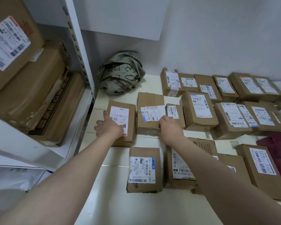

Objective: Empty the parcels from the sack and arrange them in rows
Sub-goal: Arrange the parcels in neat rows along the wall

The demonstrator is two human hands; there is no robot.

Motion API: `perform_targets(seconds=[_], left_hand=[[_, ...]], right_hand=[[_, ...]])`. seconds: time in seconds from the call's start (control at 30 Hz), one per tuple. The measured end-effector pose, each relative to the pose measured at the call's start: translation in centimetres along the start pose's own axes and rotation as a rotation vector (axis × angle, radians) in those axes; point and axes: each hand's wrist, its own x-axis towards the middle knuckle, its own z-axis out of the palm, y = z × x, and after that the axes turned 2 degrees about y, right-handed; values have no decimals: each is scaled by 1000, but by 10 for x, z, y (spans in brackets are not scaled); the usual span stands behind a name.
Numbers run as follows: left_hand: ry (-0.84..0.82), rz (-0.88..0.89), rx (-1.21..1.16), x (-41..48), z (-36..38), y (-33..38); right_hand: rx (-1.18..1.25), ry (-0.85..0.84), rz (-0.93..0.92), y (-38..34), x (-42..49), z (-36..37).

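Note:
A crumpled green sack (121, 73) lies in the back corner of the white table (104, 200). Brown cardboard parcels with white labels lie in rows across the table. My left hand (109, 126) rests flat on the leftmost parcel (130, 114) of the middle row, fingers over its left edge. My right hand (169, 127) grips the near right corner of the neighbouring parcel (150, 109). A small parcel (174, 112) sits just right of it. In the front row, another parcel (143, 168) lies below my hands.
A white metal shelf unit (78, 46) stands at the left, holding large cardboard boxes (31, 95). More parcels fill the back row (206, 86) and the right side (263, 166). A dark red cloth (276, 148) lies at the right. The wall is close behind.

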Motion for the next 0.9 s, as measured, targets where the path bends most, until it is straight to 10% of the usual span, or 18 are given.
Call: perform_targets(seconds=[0.63,0.9], left_hand=[[182,38,-168,-31,22,-22],[286,401,80,-79,44,3]], right_hand=[[-16,0,-27,11,-45,-3],[42,92,-39,36,-92,5]])
